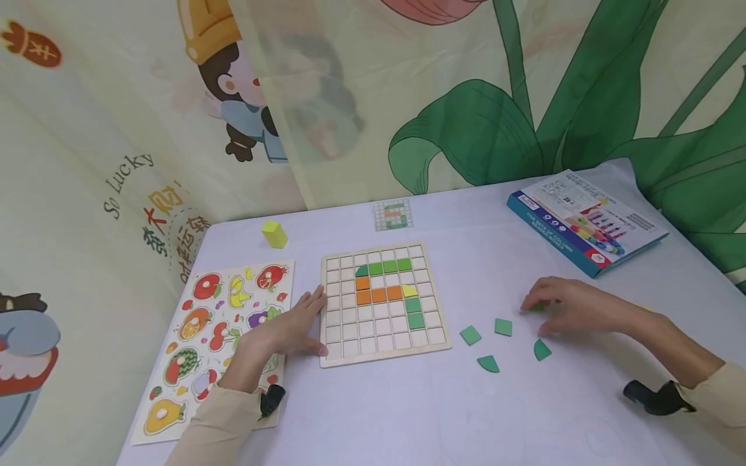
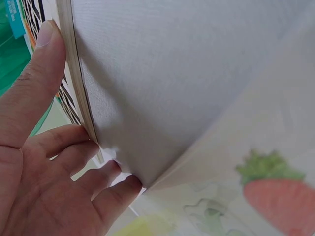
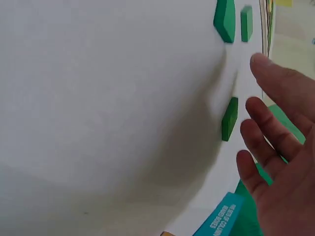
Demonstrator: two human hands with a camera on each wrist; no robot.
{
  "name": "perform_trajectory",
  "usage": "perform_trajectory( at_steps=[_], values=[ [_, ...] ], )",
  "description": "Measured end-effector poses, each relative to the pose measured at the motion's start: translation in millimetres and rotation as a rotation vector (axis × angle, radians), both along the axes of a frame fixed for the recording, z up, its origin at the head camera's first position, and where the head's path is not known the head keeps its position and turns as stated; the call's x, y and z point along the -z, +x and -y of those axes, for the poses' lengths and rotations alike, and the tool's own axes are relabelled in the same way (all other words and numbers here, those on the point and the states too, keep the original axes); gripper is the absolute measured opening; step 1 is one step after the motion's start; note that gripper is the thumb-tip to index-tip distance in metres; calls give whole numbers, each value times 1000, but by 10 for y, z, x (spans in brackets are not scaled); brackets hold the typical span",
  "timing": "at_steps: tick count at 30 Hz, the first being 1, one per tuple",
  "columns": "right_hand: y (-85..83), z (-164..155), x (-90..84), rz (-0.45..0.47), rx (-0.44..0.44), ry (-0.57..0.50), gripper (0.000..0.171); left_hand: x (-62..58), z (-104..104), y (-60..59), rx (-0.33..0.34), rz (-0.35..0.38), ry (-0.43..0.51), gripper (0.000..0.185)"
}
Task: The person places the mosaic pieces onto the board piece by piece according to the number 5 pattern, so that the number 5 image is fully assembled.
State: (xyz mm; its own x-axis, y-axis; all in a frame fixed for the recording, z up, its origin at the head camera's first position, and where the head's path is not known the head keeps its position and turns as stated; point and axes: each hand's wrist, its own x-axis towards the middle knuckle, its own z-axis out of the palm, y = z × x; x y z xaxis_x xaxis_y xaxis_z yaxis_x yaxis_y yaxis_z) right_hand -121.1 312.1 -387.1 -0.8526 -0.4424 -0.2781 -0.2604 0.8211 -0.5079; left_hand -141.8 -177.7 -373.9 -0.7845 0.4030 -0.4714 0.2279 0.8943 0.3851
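My left hand rests against the left edge of a wooden grid board, fingers fairly straight. In the left wrist view its thumb lies along the board's rim. Orange, green and one yellow tile lie in the board's cells. My right hand hovers at the right with fingers spread and slightly bent over a green piece, which lies on the table below the fingertips. Around it lie green squares and green quarter-round pieces.
A fruit picture board lies at the left, beside the grid board. Behind stand a yellow-green block and a small pattern card. A flat blue-edged box sits at the back right, beyond my right hand.
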Motion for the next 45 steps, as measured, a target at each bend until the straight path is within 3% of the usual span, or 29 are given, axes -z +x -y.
perform_trajectory(
  at_steps=[3,9,18,24,33,39,45],
  values=[
    [85,-10,13,66,-64,-22,34,-10,-3,-1,5,-6,-1,98],
    [196,-12,74,88,-140,-58,25,-19,-4,1,1,-8,5,98],
    [215,70,76,164,-78,-42,23,20,-3,6,1,0,5,98],
    [120,178,50,39,-86,-48,19,19,1,8,-4,1,-2,98],
    [-54,746,2,-159,-94,-116,15,19,1,22,-19,-2,2,99],
    [-122,1218,-15,-81,-88,-211,15,24,-3,25,-33,6,5,100],
    [-125,1509,69,-39,-140,-264,21,18,-5,19,-31,-1,3,100]
  ],
)
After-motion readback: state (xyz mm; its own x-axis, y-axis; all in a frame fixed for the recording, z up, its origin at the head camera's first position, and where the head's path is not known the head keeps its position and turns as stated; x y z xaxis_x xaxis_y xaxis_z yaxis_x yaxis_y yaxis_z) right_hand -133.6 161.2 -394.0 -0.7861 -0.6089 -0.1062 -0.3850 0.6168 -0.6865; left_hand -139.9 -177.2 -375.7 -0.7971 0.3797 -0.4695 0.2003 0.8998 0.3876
